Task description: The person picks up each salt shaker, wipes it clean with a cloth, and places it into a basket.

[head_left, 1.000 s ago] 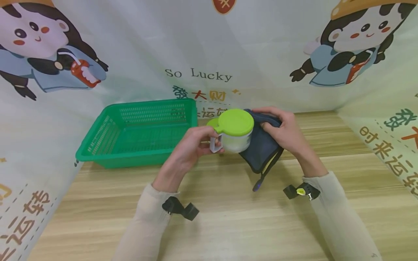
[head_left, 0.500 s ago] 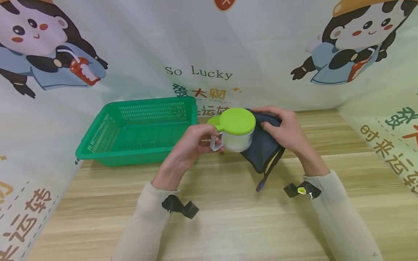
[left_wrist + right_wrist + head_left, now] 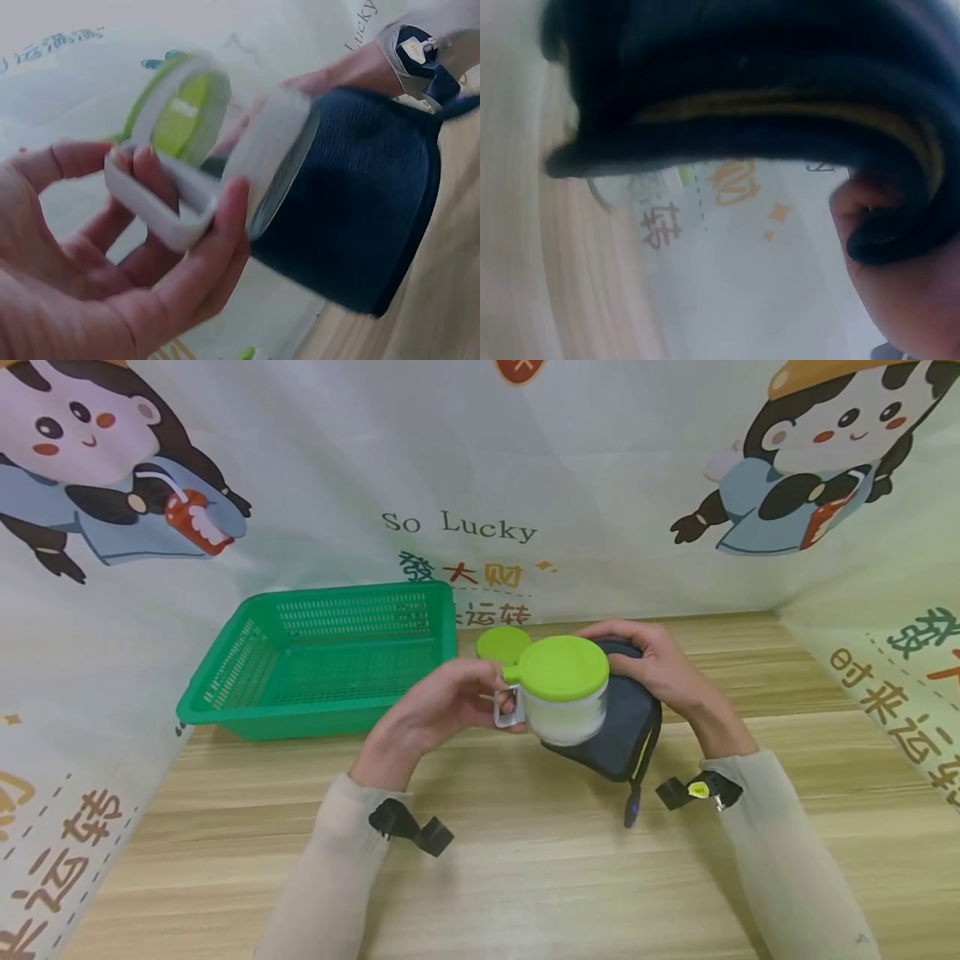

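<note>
Beyond the fingers of the left hand (image 3: 438, 706), the lidded cup (image 3: 564, 693) hides part of the dark pouch (image 3: 633, 718), blurred and cut off above the right hand (image 3: 663, 668)'s fingers in the right wrist view, while whatever lies under a second green lid (image 3: 502, 645) behind the left fingers is hidden.

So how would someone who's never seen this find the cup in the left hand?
Find the big green basket on the wooden table. To its right is the cup, gripped by its pale handle in the left hand. Its bright green lid is nearer and looks bigger than the other green lid behind.
</note>
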Tool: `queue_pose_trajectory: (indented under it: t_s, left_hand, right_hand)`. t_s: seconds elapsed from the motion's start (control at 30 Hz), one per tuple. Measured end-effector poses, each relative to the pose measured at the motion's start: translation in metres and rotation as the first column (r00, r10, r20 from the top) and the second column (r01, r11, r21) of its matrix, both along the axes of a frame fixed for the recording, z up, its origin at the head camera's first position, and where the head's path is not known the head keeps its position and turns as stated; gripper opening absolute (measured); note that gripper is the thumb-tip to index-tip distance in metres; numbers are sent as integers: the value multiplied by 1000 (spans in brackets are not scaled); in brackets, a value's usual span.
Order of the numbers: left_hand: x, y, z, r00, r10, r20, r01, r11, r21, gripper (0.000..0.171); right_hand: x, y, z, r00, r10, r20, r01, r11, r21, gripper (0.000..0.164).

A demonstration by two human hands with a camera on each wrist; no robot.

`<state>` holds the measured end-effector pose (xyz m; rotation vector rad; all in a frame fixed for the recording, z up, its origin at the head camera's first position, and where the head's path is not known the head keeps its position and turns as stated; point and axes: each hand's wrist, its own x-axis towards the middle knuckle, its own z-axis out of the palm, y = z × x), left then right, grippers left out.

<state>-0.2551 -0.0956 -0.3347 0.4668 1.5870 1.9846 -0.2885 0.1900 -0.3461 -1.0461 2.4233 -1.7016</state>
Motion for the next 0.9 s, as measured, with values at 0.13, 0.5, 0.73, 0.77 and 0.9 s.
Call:
queue_pose_trajectory:
  t_s: [0.13,0.5,0.73,0.77,0.9]
  left_hand:
    - [-3,-1,-6,986,-166,15,166,986,32,11]
    - [-4,3,-14,930,-365,-39,367,930,37,12]
    - [-6,-15,-3,977,-210,-45,212,976,56,15]
    - [-6,-19,-1,984,-173,-40,175,982,70,14]
    - [-5,-28,6,997,-57,-48,61,994,89,13]
  right_hand:
    - [2,-1,-1,979,176,101,-175,984,-23,31]
    - [9,-18,-1,934,333,128,-334,942,-11,26]
    - [5,0,7,960,245,135,-241,969,-47,33]
    - [6,4,10,963,232,134,-227,973,-53,34]
    - [9,13,19,976,193,103,-189,981,-42,36]
